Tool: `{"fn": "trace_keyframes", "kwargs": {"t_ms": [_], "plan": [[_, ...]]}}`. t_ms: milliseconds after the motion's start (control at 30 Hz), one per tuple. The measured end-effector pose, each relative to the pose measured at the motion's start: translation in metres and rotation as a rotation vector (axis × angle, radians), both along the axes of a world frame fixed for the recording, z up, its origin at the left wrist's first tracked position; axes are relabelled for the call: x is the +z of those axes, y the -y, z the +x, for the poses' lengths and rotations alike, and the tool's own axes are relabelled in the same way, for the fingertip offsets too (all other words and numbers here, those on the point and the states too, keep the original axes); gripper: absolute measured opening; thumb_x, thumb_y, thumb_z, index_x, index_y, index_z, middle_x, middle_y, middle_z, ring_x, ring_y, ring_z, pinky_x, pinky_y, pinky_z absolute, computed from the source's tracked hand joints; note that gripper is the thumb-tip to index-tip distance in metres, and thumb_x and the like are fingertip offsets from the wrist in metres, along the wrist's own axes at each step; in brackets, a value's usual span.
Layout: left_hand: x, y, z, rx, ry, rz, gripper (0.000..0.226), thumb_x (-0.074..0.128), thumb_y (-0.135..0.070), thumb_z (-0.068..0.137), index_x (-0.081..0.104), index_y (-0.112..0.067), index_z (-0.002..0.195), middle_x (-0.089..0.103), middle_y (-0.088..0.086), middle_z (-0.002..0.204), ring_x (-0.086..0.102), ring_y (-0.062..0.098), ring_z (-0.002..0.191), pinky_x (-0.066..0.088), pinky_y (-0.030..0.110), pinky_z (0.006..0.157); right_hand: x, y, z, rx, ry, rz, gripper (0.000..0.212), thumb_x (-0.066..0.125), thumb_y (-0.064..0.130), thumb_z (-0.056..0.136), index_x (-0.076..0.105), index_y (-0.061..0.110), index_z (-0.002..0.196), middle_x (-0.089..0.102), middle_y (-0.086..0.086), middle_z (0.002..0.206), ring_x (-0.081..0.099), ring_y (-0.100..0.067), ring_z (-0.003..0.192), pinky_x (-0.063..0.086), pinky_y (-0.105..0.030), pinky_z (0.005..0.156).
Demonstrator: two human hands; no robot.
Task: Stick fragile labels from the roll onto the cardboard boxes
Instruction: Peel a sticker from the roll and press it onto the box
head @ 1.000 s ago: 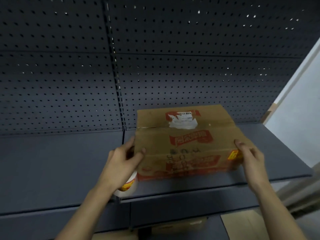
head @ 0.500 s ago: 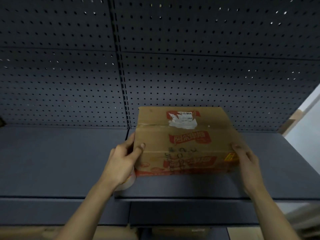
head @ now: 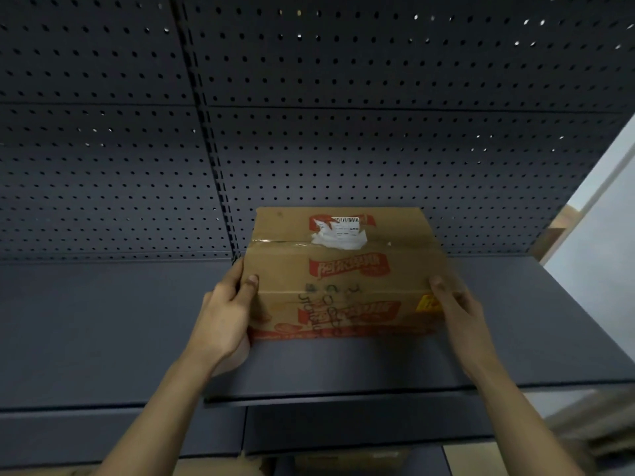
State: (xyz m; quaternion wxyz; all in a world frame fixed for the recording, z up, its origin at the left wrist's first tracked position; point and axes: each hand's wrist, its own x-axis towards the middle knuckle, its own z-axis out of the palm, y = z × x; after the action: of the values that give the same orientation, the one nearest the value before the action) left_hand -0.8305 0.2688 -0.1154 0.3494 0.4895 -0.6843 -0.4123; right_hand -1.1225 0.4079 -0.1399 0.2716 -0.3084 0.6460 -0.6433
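On shelf (head: 103, 321), back from front edge: L grip (head: 226, 310), R grip (head: 457, 304) clamp box (head: 343, 269) side edges.

Open shelf surface (head: 103, 321) left and right of the cardboard box (head: 343, 269), pegboard wall (head: 378, 149) close behind it

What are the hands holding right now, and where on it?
The cardboard box: left hand grips its near-left corner, thumb on top; right hand grips its near-right corner.
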Motion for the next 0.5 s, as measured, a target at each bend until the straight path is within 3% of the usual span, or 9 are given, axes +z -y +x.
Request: {"fn": "trace_keyframes", "kwargs": {"t_ms": [100, 167, 267, 400, 500], "plan": [[0.0, -0.002, -0.003, 0.013, -0.003, -0.003, 0.038, 0.04, -0.03, 0.105, 0.046, -0.04, 0.141, 0.05, -0.039, 0.103, 0.046, -0.001, 0.112, 0.035, 0.015, 0.087, 0.0, -0.001, -0.002, 0.013, -0.022, 0.011, 0.034, 0.056, 0.034, 0.098, 0.063, 0.019, 0.127, 0.073, 0.007, 0.11, 0.07, -0.001, 0.096, 0.052, -0.008, 0.071], [0.001, -0.003, -0.003, 0.026, 0.007, -0.014, 0.038, 0.04, -0.03, 0.105, 0.046, -0.039, 0.142, 0.049, -0.037, 0.102, 0.045, 0.001, 0.113, 0.035, 0.021, 0.092, 0.001, -0.001, -0.002, 0.012, -0.035, 0.014, 0.034, 0.055, 0.034, 0.098, 0.062, 0.017, 0.127, 0.071, 0.008, 0.11, 0.068, 0.007, 0.089, 0.049, -0.004, 0.067], [0.005, -0.003, -0.003, 0.037, 0.054, -0.037, 0.036, 0.042, -0.029, 0.103, 0.051, -0.039, 0.137, 0.055, -0.033, 0.101, 0.05, 0.005, 0.11, 0.038, 0.026, 0.087, 0.005, -0.001, -0.002, 0.021, -0.074, 0.01, 0.028, 0.055, 0.029, 0.099, 0.06, 0.02, 0.125, 0.068, 0.013, 0.109, 0.066, 0.013, 0.085, 0.047, -0.002, 0.066], [0.013, -0.002, 0.004, 0.062, 0.152, -0.091, 0.04, 0.048, -0.031, 0.101, 0.051, -0.028, 0.14, 0.064, -0.012, 0.125, 0.053, 0.017, 0.124, 0.041, 0.028, 0.092, 0.014, -0.002, 0.0, -0.039, -0.249, 0.021, 0.03, 0.06, 0.027, 0.097, 0.059, 0.023, 0.126, 0.065, 0.018, 0.11, 0.063, 0.012, 0.095, 0.051, -0.008, 0.073], [0.022, -0.005, 0.007, 0.099, 0.242, -0.156, 0.045, 0.049, -0.033, 0.099, 0.049, -0.023, 0.143, 0.064, 0.004, 0.13, 0.055, 0.028, 0.123, 0.041, 0.032, 0.089, 0.029, -0.002, 0.005, -0.09, -0.505, 0.074, 0.038, 0.063, 0.032, 0.095, 0.057, 0.024, 0.132, 0.059, 0.016, 0.118, 0.056, 0.004, 0.106, 0.046, -0.022, 0.091]]}}
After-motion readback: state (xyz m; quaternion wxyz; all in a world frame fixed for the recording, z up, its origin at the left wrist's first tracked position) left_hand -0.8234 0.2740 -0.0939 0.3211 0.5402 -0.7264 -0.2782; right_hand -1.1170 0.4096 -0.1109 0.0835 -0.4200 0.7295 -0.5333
